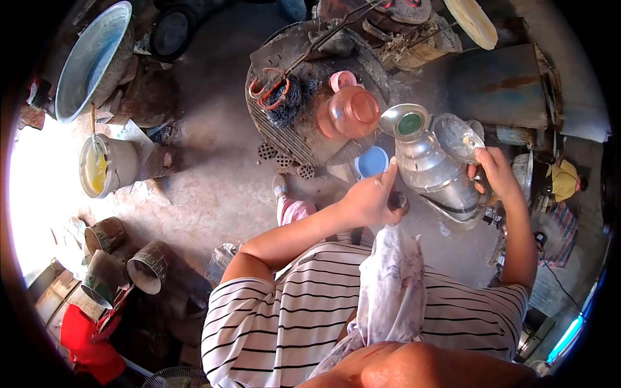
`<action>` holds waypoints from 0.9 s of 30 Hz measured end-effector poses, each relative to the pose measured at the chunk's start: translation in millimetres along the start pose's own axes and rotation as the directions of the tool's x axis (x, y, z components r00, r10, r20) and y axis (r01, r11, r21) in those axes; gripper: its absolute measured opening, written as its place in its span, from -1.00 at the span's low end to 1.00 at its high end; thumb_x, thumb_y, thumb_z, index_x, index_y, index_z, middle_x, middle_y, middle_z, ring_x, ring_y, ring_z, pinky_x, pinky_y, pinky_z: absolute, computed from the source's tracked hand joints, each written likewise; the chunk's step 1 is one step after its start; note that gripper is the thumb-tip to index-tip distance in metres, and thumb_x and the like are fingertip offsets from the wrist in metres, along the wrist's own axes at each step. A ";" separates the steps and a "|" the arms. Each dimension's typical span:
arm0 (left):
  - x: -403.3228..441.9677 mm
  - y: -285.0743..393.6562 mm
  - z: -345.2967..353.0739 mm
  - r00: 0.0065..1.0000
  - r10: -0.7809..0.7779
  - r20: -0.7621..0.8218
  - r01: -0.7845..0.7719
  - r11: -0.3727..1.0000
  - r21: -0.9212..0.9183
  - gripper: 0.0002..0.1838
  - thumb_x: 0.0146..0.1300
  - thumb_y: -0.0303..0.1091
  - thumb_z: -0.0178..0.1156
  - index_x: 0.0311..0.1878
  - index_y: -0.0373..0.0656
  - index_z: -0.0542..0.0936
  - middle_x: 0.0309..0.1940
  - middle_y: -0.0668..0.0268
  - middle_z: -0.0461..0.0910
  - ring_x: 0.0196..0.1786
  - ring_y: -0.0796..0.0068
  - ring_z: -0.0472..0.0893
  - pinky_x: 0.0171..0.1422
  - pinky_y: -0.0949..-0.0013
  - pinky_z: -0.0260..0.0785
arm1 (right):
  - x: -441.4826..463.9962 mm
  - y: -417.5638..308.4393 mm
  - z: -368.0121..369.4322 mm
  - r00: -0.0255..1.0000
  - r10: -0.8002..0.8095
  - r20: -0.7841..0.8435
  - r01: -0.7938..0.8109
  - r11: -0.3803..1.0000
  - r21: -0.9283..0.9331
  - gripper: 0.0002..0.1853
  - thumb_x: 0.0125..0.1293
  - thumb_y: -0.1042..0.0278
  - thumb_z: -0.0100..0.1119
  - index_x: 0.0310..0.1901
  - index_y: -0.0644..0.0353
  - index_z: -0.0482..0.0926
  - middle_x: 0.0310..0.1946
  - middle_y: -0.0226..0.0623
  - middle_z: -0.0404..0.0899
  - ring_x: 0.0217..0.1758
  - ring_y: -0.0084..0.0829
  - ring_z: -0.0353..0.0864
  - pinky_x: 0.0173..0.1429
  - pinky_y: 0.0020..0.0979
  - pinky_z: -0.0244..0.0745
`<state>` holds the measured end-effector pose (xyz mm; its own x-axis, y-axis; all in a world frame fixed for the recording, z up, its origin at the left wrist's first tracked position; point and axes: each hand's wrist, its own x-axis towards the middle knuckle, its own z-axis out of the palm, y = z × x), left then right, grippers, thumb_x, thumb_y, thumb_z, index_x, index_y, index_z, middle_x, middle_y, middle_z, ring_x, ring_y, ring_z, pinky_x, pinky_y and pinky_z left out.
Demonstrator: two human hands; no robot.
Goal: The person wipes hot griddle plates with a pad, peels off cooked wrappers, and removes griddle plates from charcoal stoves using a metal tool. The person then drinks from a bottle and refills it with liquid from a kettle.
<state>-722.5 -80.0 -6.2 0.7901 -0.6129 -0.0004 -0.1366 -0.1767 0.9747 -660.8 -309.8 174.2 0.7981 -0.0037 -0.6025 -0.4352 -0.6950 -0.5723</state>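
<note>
My right hand (497, 173) is closed at the side of a metal vacuum flask (436, 171), which tilts with its mouth toward the upper left. A round green surface shows in the flask's mouth. A shiny metal lid (458, 137) sits against the flask, with my right fingers at its edge. Left of the flask, my left hand (374, 199) is closed, thumb up, around a small dark brownish thing that I cannot make out. Just beyond that hand is a blue cup (373, 162). A translucent pink plastic jug (349, 113) lies past the cup on a round stove-like surface (265, 116).
Red-handled tongs (275, 90) rest over a dark wiry bundle (288, 107). Several holed coal briquettes (283, 160) are on the floor. At left are a large metal basin (94, 61), a white bucket (119, 165) and several pots (149, 266). A rusty metal box (501, 87) stands at upper right.
</note>
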 end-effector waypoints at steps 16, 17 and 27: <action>3.5 -4.3 -7.8 0.997 0.058 -0.047 -0.064 0.991 -0.121 0.02 -0.06 -0.18 0.26 0.31 -0.67 -0.03 -0.41 -0.06 0.53 -0.38 0.04 0.59 -0.27 0.21 0.46 | 11.3 -38.8 1.7 0.999 0.045 0.004 -0.044 0.989 -0.138 -0.53 0.39 0.09 -0.13 -0.52 0.35 0.44 -0.63 -0.33 0.43 -0.77 -0.57 0.31 -0.66 -0.50 0.20; 3.4 -3.9 -8.3 0.997 0.060 -0.043 -0.065 0.990 -0.122 0.03 -0.06 -0.18 0.26 0.32 -0.67 -0.04 -0.41 -0.06 0.53 -0.38 0.04 0.59 -0.26 0.21 0.46 | 11.3 -40.6 1.9 0.999 0.050 0.003 -0.049 0.989 -0.140 -0.52 0.39 0.08 -0.13 -0.53 0.35 0.44 -0.63 -0.33 0.43 -0.77 -0.57 0.31 -0.66 -0.50 0.20; 2.6 1.0 -6.5 0.999 0.032 -0.026 -0.036 0.990 -0.136 -0.03 -0.12 -0.23 0.32 0.29 -0.55 0.07 -0.28 0.02 0.55 -0.28 0.05 0.61 -0.18 0.22 0.47 | 7.3 -48.1 0.4 0.997 0.071 -0.007 -0.072 0.985 -0.159 -0.51 0.40 0.05 -0.14 -0.53 0.32 0.42 -0.62 -0.34 0.42 -0.76 -0.57 0.30 -0.66 -0.50 0.20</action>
<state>-716.7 -76.8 -3.7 0.8003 -0.5984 0.0370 -0.0822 -0.0484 0.9954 -634.2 -276.1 197.1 0.7681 -0.0585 -0.6376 -0.4195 -0.7984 -0.4320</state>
